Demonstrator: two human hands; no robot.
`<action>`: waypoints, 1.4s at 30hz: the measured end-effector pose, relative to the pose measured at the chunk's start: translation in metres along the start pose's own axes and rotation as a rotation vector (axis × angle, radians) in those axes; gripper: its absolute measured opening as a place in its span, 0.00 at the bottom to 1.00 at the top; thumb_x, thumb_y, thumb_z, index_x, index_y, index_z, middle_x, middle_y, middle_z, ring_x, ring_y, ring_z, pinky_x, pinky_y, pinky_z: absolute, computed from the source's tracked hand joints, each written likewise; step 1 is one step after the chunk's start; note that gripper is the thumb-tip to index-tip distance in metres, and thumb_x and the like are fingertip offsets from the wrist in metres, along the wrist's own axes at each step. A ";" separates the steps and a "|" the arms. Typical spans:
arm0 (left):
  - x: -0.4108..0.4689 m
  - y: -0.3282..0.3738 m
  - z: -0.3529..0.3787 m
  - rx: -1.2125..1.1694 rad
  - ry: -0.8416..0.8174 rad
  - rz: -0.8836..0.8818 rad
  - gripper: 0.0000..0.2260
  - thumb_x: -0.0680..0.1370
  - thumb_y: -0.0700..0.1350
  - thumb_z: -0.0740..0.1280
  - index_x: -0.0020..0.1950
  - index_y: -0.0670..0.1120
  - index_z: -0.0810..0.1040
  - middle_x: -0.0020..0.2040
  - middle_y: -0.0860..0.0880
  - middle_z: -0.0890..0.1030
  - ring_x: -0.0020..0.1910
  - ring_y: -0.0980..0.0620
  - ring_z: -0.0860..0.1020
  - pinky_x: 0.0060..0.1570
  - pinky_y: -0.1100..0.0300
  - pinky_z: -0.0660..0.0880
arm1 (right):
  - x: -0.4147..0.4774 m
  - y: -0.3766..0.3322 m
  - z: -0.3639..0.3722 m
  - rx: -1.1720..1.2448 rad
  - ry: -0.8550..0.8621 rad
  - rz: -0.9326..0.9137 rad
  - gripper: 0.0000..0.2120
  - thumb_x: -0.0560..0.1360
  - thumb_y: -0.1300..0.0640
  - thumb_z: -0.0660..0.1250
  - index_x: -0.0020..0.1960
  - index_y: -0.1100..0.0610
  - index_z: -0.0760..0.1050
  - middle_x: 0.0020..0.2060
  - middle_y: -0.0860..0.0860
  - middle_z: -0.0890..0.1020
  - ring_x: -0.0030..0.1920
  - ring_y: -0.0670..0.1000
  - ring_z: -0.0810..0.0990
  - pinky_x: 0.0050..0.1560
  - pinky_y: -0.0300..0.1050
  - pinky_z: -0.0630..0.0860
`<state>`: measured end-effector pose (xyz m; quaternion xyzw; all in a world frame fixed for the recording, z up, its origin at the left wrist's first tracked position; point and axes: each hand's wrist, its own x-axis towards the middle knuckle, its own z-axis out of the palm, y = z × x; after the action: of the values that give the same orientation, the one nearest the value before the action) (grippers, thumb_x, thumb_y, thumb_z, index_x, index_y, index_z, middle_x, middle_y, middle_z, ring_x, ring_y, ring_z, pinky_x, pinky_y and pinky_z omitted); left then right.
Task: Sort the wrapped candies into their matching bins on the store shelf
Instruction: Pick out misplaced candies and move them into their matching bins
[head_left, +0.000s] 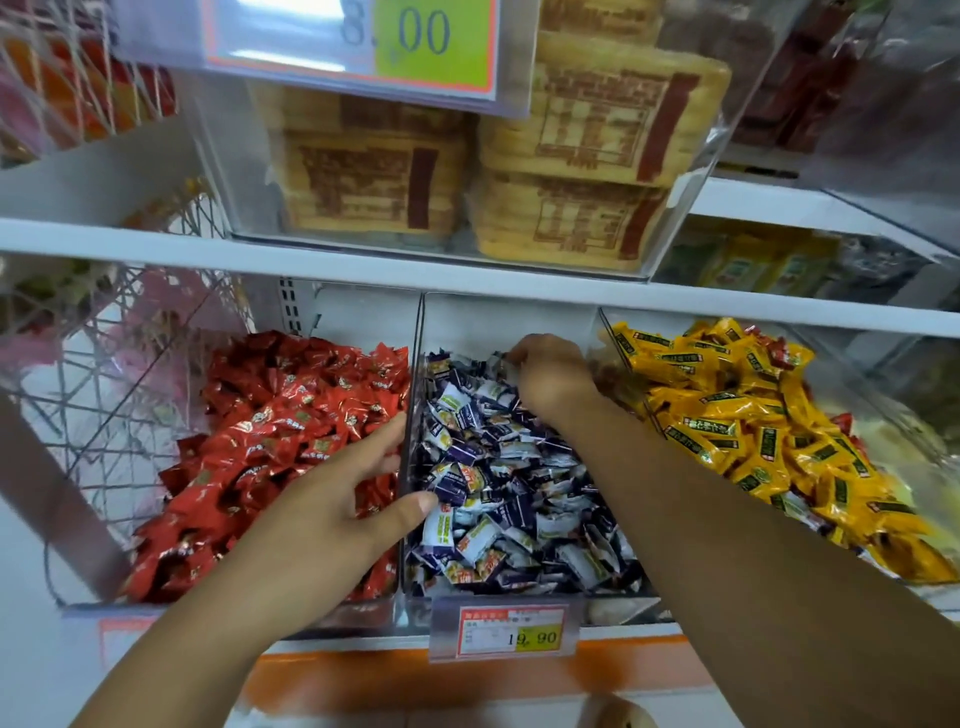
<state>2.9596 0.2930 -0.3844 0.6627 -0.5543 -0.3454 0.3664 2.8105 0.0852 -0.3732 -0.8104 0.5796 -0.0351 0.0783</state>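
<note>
Three clear bins sit side by side on the lower shelf. The left bin holds red wrapped candies (270, 457), the middle bin purple-and-white candies (519, 499), the right bin yellow candies (737, 426). My left hand (337, 499) rests on the clear divider (408, 415) between the red and purple bins, fingers spread over the red candies and thumb on the purple side. My right hand (550, 379) reaches to the back of the middle bin, fingers curled down into the purple candies; what they grip is hidden.
A price tag reading 19.90 (511, 631) hangs on the middle bin's front. Above the white shelf board (311, 260) stands a clear box of stacked tan packets (571, 171) with a large price label. A wire basket (104, 389) stands at left.
</note>
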 end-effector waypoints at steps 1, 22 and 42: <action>0.000 -0.001 0.000 -0.004 0.002 -0.002 0.32 0.70 0.60 0.67 0.71 0.72 0.58 0.63 0.72 0.69 0.60 0.78 0.63 0.59 0.71 0.60 | 0.010 0.003 0.006 -0.016 -0.032 0.018 0.12 0.78 0.66 0.60 0.56 0.60 0.80 0.55 0.56 0.81 0.53 0.58 0.79 0.47 0.47 0.77; 0.002 0.002 0.000 0.000 -0.021 0.007 0.29 0.75 0.55 0.68 0.71 0.71 0.58 0.59 0.74 0.66 0.54 0.82 0.63 0.49 0.78 0.62 | 0.002 0.016 0.026 0.172 -0.033 -0.059 0.07 0.76 0.64 0.60 0.43 0.55 0.75 0.42 0.54 0.78 0.45 0.58 0.77 0.39 0.42 0.71; 0.001 0.001 0.002 -0.010 -0.027 0.015 0.33 0.76 0.56 0.67 0.76 0.63 0.54 0.73 0.63 0.65 0.68 0.66 0.65 0.64 0.63 0.63 | -0.035 -0.075 -0.042 0.495 0.014 -0.194 0.21 0.77 0.37 0.60 0.62 0.49 0.74 0.52 0.46 0.78 0.39 0.42 0.75 0.35 0.38 0.71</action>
<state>2.9573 0.2916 -0.3849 0.6521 -0.5621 -0.3543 0.3649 2.8626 0.1378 -0.3180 -0.8182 0.4734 -0.1887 0.2662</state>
